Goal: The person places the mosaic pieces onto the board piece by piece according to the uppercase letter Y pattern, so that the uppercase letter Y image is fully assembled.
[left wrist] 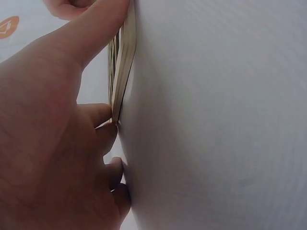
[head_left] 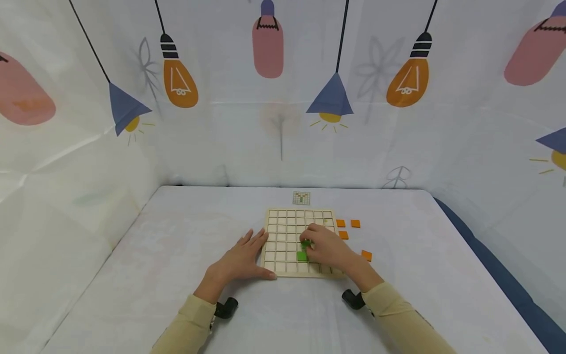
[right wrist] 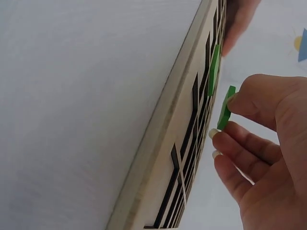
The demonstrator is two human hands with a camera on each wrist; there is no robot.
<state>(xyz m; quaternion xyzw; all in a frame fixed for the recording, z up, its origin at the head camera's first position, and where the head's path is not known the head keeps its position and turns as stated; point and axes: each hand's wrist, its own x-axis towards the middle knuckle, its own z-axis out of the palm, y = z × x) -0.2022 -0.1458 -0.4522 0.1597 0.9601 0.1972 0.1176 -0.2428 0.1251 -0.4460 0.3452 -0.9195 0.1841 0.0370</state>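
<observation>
A pale wooden grid board [head_left: 281, 237] lies flat on the white table. My left hand [head_left: 239, 260] rests at its left side with fingers stretched out, the thumb along the near left corner. In the left wrist view that thumb [left wrist: 98, 28] lies against the edge of the board [left wrist: 125, 57]. My right hand [head_left: 329, 248] is over the right half of the grid and pinches a green square tile [right wrist: 226, 108], held tilted just off the board. Another green tile [head_left: 302, 256] sits in a cell close below it.
Several orange square tiles [head_left: 355, 223] lie on the table to the right of the board. A small card with a grid pattern [head_left: 301, 198] lies beyond the board's far edge. A printed cloth backdrop [head_left: 247, 137] rises behind the table [head_left: 199, 221].
</observation>
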